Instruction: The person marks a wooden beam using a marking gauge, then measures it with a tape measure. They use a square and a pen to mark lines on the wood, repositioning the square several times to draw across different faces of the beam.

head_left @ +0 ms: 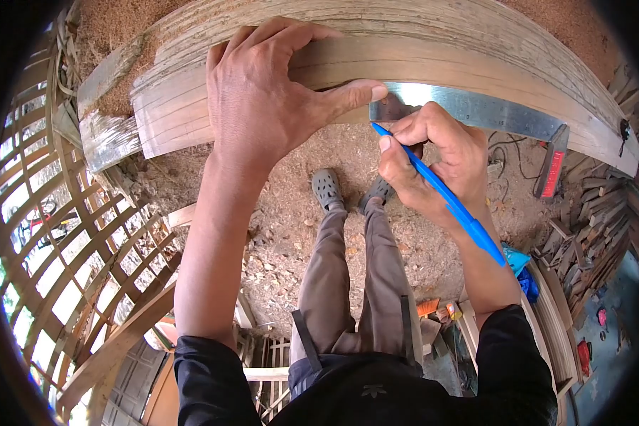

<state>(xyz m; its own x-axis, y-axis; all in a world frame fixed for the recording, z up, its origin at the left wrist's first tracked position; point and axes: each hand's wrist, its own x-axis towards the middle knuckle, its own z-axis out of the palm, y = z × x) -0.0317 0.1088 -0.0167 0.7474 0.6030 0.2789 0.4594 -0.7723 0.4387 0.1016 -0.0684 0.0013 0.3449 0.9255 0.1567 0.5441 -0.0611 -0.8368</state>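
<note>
My left hand (263,96) lies over the wooden beam (170,117), fingers spread across its top and the thumb tip at the left end of a metal square's blade (468,105). The blade runs along the beam's near face, and its red-labelled stock (552,167) hangs past the near edge on the right. A blue pen (440,186) is pinched in my right hand (437,156), its tip close to the blade's left end. Part of the blade's lower edge is hidden behind my right fingers.
A slatted lattice (71,234) stands at the left. Scrap wood (596,220) is piled at the right, near cables (508,153) on the ground. My feet in grey clogs (326,188) are below the beam. Planks (547,319) and a blue bag (524,273) lie at the lower right.
</note>
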